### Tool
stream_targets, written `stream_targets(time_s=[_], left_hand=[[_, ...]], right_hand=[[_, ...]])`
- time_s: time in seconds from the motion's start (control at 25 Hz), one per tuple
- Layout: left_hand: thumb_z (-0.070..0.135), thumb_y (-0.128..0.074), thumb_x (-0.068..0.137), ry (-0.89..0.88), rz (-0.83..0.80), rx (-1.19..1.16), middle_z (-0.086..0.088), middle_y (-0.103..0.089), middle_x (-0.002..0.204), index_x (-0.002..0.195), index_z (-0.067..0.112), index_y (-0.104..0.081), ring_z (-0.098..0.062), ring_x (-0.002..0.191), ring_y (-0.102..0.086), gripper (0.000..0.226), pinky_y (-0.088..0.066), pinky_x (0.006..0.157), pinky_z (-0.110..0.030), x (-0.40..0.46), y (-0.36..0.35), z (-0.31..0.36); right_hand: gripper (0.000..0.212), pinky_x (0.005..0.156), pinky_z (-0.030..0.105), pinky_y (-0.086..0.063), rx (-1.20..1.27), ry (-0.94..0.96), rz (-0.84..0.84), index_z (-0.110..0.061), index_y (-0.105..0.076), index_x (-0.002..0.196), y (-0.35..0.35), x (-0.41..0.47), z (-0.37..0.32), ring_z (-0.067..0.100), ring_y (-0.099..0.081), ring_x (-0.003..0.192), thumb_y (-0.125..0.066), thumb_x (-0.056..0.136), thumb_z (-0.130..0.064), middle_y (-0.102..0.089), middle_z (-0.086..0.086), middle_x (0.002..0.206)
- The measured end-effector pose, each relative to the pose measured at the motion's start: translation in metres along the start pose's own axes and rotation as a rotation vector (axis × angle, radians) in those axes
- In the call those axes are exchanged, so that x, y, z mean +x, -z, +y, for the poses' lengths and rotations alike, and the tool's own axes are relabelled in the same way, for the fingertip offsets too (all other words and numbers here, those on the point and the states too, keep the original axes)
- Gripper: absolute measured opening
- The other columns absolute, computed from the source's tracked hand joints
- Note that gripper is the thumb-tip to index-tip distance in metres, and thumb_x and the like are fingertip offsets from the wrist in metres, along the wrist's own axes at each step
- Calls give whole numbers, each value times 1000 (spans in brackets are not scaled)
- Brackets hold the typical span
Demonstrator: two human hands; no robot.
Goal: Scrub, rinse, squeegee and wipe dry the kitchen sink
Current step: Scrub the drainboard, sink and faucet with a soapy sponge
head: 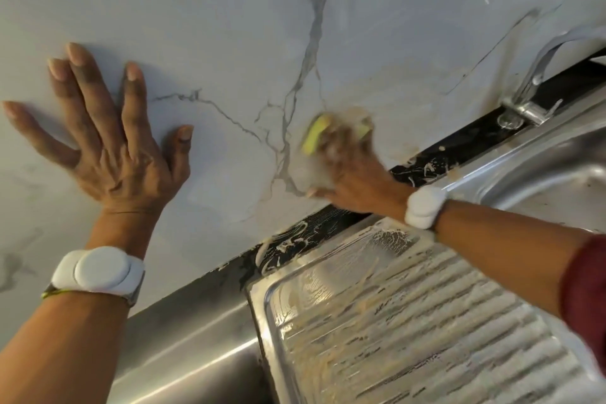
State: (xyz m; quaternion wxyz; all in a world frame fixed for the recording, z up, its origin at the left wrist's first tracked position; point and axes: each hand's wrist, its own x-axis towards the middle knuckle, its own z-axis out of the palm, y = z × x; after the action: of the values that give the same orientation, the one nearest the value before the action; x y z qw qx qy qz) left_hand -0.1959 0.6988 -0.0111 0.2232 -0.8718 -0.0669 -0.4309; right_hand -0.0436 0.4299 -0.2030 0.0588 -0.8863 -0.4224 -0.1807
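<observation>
My right hand (344, 161) grips a yellow-green sponge (314, 133) and presses it on the white marble wall (262, 26) behind the sink; hand and sponge are blurred by motion. My left hand (108, 138) lies flat on the same wall, fingers spread. Below, the steel sink's ribbed drainboard (410, 315) is covered in beige foam. The sink basin (551, 180) shows at the right, partly behind my right forearm.
A chrome tap (537, 82) stands at the upper right on a black ledge (465, 144) flecked with suds. A plain steel surface (196, 331) lies left of the drainboard. White bands sit on both wrists.
</observation>
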Motion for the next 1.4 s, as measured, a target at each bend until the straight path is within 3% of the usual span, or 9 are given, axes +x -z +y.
stream_targets(time_s=[0.16,0.32,0.44,0.6,0.84,1.0,1.08,1.28,1.4], left_hand=[[49,-37,103,-55,31,31,-31,-26,162,165,18,-20,-32,158,-6,71,-23,104,-85,1,5,2],[47,-43,101,-71,66,93,-25,-21,165,164,15,-24,-27,159,0,72,-15,110,-81,5,3,2],[45,-46,101,-71,111,98,-25,-26,164,163,15,-27,-28,159,-4,71,-12,113,-77,3,0,1],[46,-44,102,-98,130,98,-22,-25,166,163,17,-26,-25,160,-2,70,1,119,-68,7,1,0],[44,-50,102,-113,140,76,-16,-13,170,163,16,-27,-27,160,-4,71,5,120,-66,-1,8,-4],[38,-57,102,-77,127,-40,-23,-12,170,162,10,-29,-43,157,-13,71,-23,108,-84,-8,-9,-5],[37,-58,103,-78,48,-9,-34,-15,165,159,1,-30,-55,152,-17,72,-30,110,-78,-9,-23,-14],[40,-56,103,-121,-21,-25,-41,-15,161,159,-1,-29,-60,150,-17,74,-29,112,-76,-5,-5,-8],[40,-59,101,-483,65,-105,-27,-30,163,156,4,-40,-44,151,-31,69,-25,113,-76,33,21,42]], right_hand=[[117,129,50,1,6,679,-174,-24,19,162,-28,-12,-86,25,-11,159,-39,85,-90,-9,1,173],[107,124,54,-1,-38,461,26,-29,6,165,13,11,-50,32,-32,152,-35,87,-89,-15,2,169],[98,123,54,7,-58,472,187,-24,-6,166,43,52,-54,30,-15,157,-32,93,-83,-11,3,174],[108,125,49,19,-131,807,-95,-18,-12,166,-2,20,-86,24,-19,158,-40,88,-88,-18,3,171],[97,125,60,6,-42,99,-22,-21,-12,162,30,-33,68,35,-28,154,-20,92,-87,-31,13,167],[120,127,49,6,949,-1035,446,-8,3,165,69,16,59,30,8,160,-13,83,-94,13,15,172],[141,130,49,-1,1371,-1316,345,-14,1,166,69,16,8,26,8,160,-8,62,-108,14,11,173],[124,123,46,20,1302,-835,309,-17,29,158,82,13,-23,21,34,152,-14,75,-99,46,-2,159],[99,128,56,4,1217,-1257,503,-19,15,164,75,34,86,27,11,160,-21,93,-80,24,2,171]])
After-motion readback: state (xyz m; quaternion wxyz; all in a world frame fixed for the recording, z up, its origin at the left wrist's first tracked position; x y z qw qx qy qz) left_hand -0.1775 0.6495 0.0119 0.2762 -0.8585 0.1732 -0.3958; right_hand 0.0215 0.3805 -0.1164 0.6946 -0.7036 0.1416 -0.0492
